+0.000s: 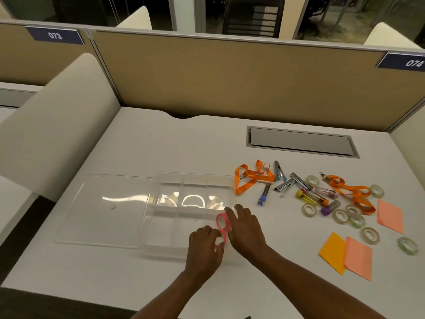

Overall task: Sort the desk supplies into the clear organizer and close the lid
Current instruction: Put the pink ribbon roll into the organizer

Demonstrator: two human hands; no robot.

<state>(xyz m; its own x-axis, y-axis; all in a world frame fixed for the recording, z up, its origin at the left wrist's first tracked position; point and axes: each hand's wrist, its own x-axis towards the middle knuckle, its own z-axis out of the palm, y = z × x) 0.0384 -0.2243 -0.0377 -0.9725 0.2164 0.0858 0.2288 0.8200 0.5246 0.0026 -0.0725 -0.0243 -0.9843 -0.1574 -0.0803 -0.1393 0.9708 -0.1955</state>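
Right now, from the head view, both hands are working at the near right corner of the clear organizer [190, 203], which is sitting open on the white table [161, 139]. Its clear lid [103, 210] is lying flat to the left, touching the organizer's left side. The left hand [204, 245] is curling its fingers round the near pink tape roll [224, 237], holding it on edge in the organizer's near right compartment. The right hand [243, 229] is reaching over the right rim with fingers fairly straight, resting against the far pink tape roll [222, 221], which is standing just behind the first; the two rolls are touching.

Well to the right, the other supplies are lying loose on the table. One orange lanyard [250, 178] is lying just beside the organizer's far right corner, and a second orange lanyard [351, 192] is lying further right. Between them, metal clips [279, 170] and capped tubes [308, 196] are lying jumbled together. Clear tape rolls [309, 209] are lying scattered around them. An orange note pad [333, 252] is touching a pink note pad [358, 257] near the front, with another pink pad [391, 215] lying apart behind.
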